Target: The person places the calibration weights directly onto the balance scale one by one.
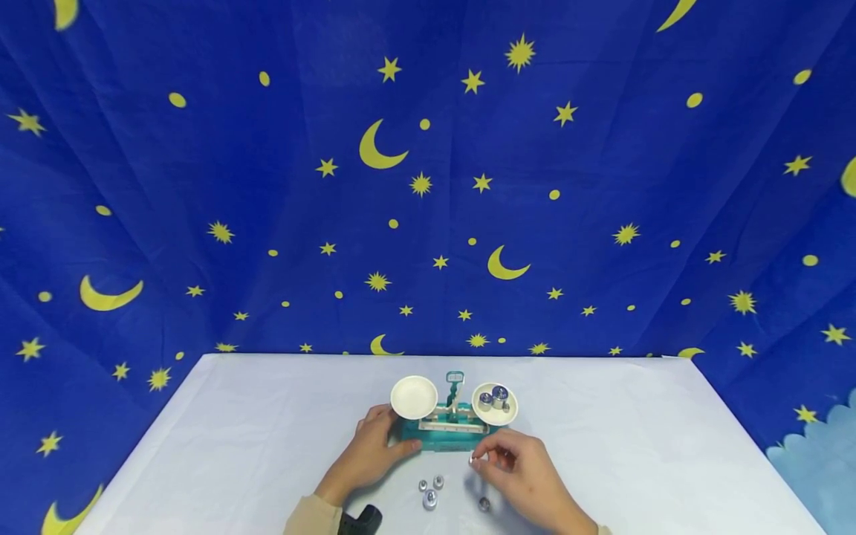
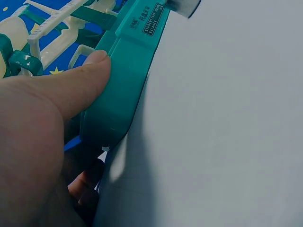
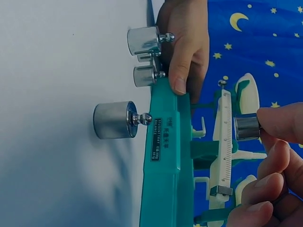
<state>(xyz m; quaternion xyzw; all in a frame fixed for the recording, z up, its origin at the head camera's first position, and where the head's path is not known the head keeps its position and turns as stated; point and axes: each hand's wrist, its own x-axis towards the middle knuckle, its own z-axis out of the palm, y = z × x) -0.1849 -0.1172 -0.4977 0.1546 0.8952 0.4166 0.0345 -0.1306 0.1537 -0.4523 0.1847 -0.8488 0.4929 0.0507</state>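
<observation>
A green two-pan balance (image 1: pixel 455 438) stands on the white table, its beam scale (image 3: pixel 223 142) printed with small marks. My left hand (image 1: pixel 366 457) grips the left end of its base, the thumb (image 2: pixel 90 78) lying on the green front. Between the thumb and index finger of my right hand (image 1: pixel 524 472), a small metal weight (image 3: pixel 247 126) is pinched in front of the balance's right side. Three weights (image 1: pixel 499 397) sit in the white right pan (image 1: pixel 513 417). On the left is the other white pan (image 1: pixel 414 397).
Three silver knobbed weights (image 1: pixel 430 499) stand grouped on the table in front of the balance. Another weight (image 1: pixel 484 504) stands apart, close to my right hand. A blue cloth (image 1: pixel 441 208) with yellow moons and stars hangs behind the white table (image 1: pixel 267 416).
</observation>
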